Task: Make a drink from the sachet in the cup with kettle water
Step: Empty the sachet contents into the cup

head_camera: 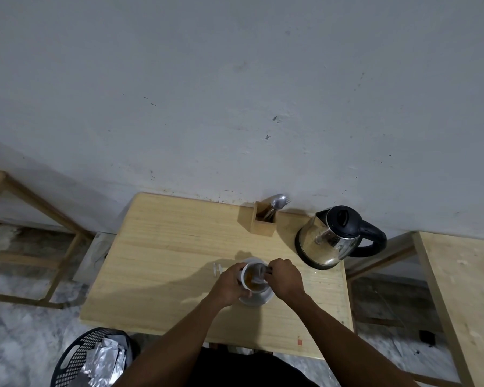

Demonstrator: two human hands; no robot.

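A white cup holding brown liquid stands on a white saucer near the middle of the wooden table. My left hand wraps around the cup's left side. My right hand pinches the handle of a metal spoon whose bowl sits inside the cup. The steel kettle with a black lid and handle stands at the table's back right, apart from both hands. A small torn white scrap lies on the table just left of the cup.
A wooden holder with cutlery stands against the wall behind the cup. A black mesh bin with silver wrappers sits on the floor at the lower left. Wooden frames stand to the left, and another wooden table to the right.
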